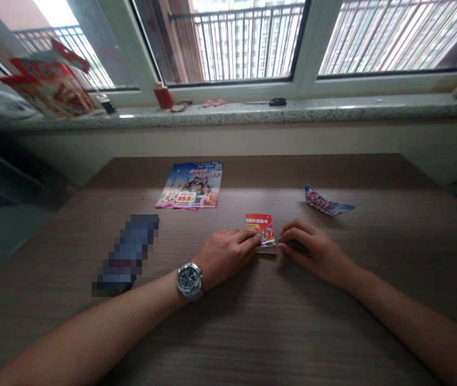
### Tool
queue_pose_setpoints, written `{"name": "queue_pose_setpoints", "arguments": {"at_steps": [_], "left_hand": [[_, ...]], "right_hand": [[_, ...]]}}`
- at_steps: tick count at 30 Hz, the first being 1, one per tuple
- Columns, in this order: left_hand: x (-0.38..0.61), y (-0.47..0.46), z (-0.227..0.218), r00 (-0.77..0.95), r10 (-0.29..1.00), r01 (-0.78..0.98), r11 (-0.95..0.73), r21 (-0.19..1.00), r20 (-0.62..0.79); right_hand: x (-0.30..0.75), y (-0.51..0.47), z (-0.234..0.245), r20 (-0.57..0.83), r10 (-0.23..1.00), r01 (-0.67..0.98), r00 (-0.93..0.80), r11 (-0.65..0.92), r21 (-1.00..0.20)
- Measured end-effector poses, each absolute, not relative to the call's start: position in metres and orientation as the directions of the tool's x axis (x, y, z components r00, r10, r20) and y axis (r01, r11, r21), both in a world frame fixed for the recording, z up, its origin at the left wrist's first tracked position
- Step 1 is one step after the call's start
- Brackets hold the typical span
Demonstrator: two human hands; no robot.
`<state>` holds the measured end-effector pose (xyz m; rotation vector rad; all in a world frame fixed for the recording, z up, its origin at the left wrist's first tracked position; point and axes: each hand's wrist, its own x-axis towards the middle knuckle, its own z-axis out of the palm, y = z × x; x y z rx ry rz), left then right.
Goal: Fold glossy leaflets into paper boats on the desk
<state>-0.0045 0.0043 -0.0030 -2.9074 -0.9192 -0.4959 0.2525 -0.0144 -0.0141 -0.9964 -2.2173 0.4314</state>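
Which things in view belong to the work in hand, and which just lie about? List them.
Belonging to the work:
red printed paper, under the left hand; the right hand is at its edge
probably the flyers and folded printed paper, being printed paper too

Apparently just lying about:
pixelated dark object
scissors, red container and red bag, on the windowsill

So you've got your left hand (228,253) resting on a small red printed paper (259,221), silver watch (189,280) on that wrist. Your right hand (311,244) is curled at the paper's lower right corner, can't tell if it's really gripping. Folded blue-and-pink paper (329,205) sits beyond it, flyers (192,185) up left, pixelated dark slab (130,252) near your left forearm, scissors (277,102) on the windowsill (236,113).
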Motion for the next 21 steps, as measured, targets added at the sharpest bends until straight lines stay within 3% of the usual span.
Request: {"name": "queue_pose_setpoints", "arguments": {"at_steps": [15, 21], "left_hand": [[-0.008, 0.006, -0.003, 0.782, 0.556, 0.571, -0.820, 0.033, 0.281], [-0.009, 0.005, 0.000, 0.759, 0.529, 0.541, -0.837, 0.085, 0.380]], "right_hand": [[0.252, -0.011, -0.026, 0.437, 0.676, 0.538, -0.593, 0.737, -0.409], [0.251, -0.011, -0.024, 0.435, 0.648, 0.520, -0.625, 0.762, -0.386]]}}
